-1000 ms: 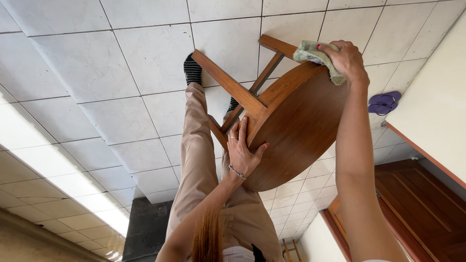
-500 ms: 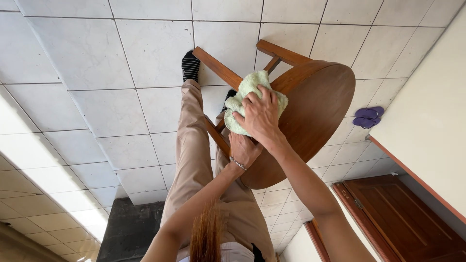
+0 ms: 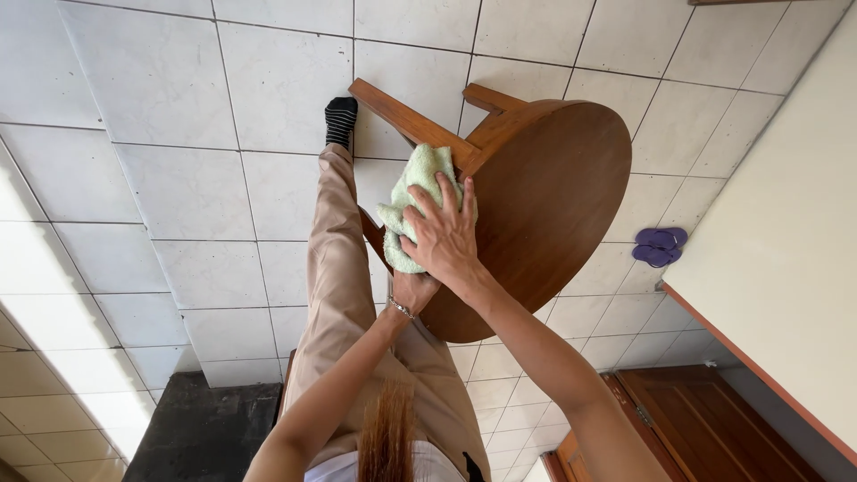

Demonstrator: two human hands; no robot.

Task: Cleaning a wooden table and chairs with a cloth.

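Your right hand presses the pale green cloth, fingers spread, against the tipped round brown wooden stool where leg meets seat, your left hand grips the rim, and most of the seat looks unwiped.

A pair of purple slippers lies on the pale tiled floor near a cream wall; a dark mat sits at the lower left. A brown wooden door stands below the wall
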